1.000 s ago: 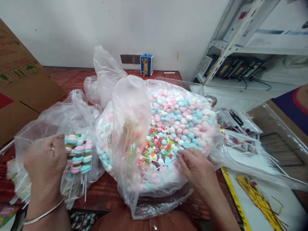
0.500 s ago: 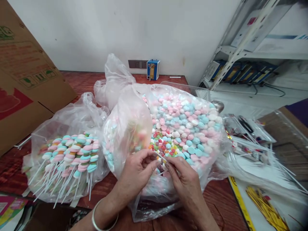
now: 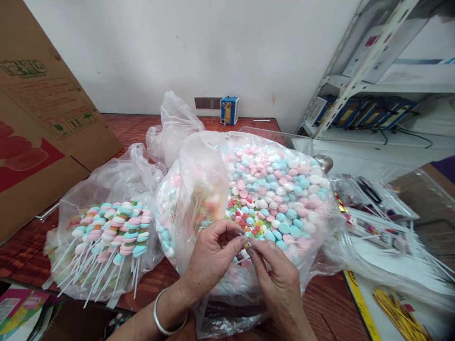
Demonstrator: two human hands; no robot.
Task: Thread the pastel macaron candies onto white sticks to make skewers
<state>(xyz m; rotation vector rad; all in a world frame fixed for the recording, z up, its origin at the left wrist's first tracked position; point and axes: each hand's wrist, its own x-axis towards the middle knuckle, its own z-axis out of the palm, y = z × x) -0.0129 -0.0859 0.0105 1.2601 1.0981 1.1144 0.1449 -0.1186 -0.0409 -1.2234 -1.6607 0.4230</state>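
Observation:
My left hand and my right hand meet over a large clear plastic bag full of candies. Thumb and forefinger of each are pinched, the fingertips touching. A small yellow candy shows between the tips; the fingers hide most of it. Just below, part of a thin white stick sticks out, and which hand holds it I cannot tell. Pink, blue and white button-shaped candies fill the bag, with small colourful gummy candies in front of the hands. A bangle circles my left wrist.
Candy skewers on white sticks lie on another plastic bag at left, beside a cardboard box. A blue device stands by the wall. At right are a metal scoop, packaged items, yellow ties and a shelf.
The view has shifted slightly, so everything sits a little lower and further right. Both hands stay pinched together over the bag, their fingertips now closer to each other.

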